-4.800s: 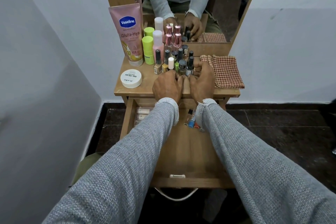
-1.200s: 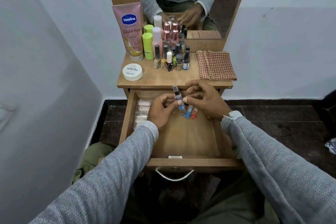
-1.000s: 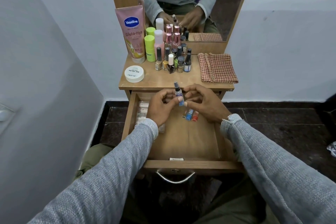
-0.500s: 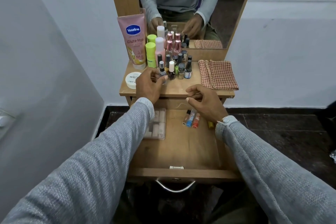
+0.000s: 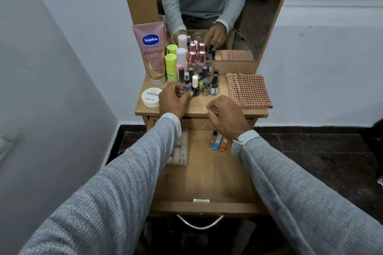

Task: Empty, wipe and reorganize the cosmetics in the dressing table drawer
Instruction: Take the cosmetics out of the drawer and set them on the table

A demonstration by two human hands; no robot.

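Left hand (image 5: 173, 100) gripping small blue bottle (image 5: 187, 85) on tabletop (image 5: 199, 107), drawer (image 5: 207, 182) open

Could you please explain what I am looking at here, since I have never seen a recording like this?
There is no machine: a person wears a camera on the head, looking down at their own two hands, and the mirror shows their reflection. The left hand holds a small blue bottle among the nail polish bottles on the dressing table top. The right hand hovers loosely curled, holding nothing I can make out. Also on top: a Vaseline tube, a white jar and a checked cloth. The open drawer holds a few small tubes and a clear case.
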